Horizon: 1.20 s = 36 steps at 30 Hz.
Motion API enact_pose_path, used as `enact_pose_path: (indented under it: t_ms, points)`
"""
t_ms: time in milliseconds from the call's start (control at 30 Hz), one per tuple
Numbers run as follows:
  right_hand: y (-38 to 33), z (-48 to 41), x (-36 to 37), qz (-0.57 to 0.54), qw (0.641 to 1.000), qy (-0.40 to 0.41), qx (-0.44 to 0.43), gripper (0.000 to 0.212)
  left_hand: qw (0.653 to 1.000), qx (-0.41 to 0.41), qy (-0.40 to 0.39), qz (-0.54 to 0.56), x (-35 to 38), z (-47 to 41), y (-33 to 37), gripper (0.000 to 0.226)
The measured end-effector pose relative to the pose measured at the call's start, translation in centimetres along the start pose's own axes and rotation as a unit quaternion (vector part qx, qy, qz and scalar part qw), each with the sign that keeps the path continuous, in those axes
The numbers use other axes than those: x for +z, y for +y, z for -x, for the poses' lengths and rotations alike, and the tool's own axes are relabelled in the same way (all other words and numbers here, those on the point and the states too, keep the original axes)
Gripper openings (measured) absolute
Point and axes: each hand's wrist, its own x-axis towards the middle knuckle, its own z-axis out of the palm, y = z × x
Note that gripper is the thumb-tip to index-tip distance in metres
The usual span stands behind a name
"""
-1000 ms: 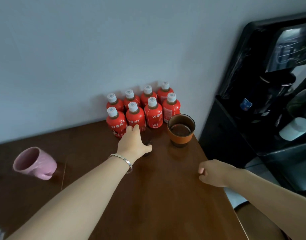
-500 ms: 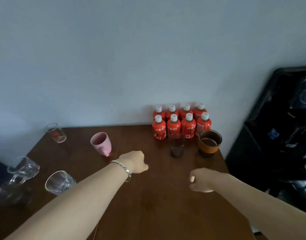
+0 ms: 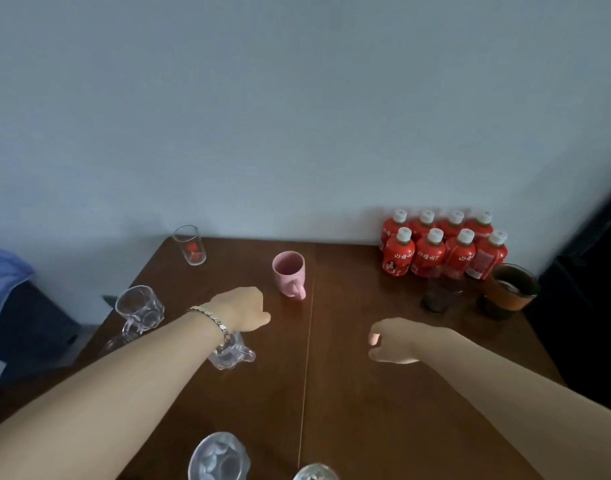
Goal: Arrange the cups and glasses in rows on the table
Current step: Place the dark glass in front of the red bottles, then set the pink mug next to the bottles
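Note:
My left hand (image 3: 241, 308) hovers over the brown table (image 3: 383, 393), fingers curled, holding nothing, just left of a pink mug (image 3: 289, 273). A clear glass mug (image 3: 230, 355) is partly hidden under my left wrist. My right hand (image 3: 397, 341) hangs loosely curled and empty over the table's right half. A small dark glass (image 3: 439, 292) and a brown-banded cup (image 3: 508, 291) stand side by side at the right. A clear glass with a red print (image 3: 190, 244) stands at the far left corner, and another glass mug (image 3: 140, 308) near the left edge.
Several red bottles (image 3: 442, 249) with white caps stand against the wall behind the dark glass. Two more clear glasses (image 3: 218, 457) (image 3: 314, 472) sit at the near edge. A black appliance (image 3: 595, 306) stands right of the table, blue cloth (image 3: 3, 275) to the left.
My left hand let go of the small dark glass beside the brown cup and drew back left toward the pink mug. The view swung left, bringing the clear glasses into sight.

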Motion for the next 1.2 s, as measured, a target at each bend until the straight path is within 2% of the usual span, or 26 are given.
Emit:
enact_pose_path:
  t_ms: [200,433,600,733,967,1067,1200]
  points:
    - [-5.6,-4.2,-0.4,-0.018,0.999,0.027,0.031,0.04,1.0,0.021,-0.013,-0.01,0.3,-3.8,-4.8,0.028]
    - [-10.4,-11.7,-3.2,-0.025,0.992,0.112,0.053,0.045,0.999,0.04,-0.023,0.008,1.4,-8.8,-7.4,0.028]
    - [-13.4,-17.7,-4.9,-0.045,0.981,0.172,0.081,0.071,0.997,0.049,-0.035,0.052,1.8,-12.1,-8.4,0.031]
    - [-14.5,-21.5,-5.0,-0.051,0.979,0.177,0.089,0.083,0.996,0.049,-0.05,0.049,2.9,-13.6,-8.8,0.031]
    - [-12.9,-22.5,-3.6,-0.094,0.97,0.211,0.07,0.082,0.996,0.036,-0.05,0.064,4.8,-14.8,-7.5,0.03]
    - [-9.9,-20.4,-3.0,-0.145,0.966,0.205,0.056,0.087,0.997,0.046,-0.046,0.049,5.2,-14.9,-5.8,0.03]
    - [-4.1,-17.3,-3.0,-0.153,0.963,0.2,0.093,0.09,0.997,0.076,-0.029,0.005,5.4,-14.5,-3.4,0.027]
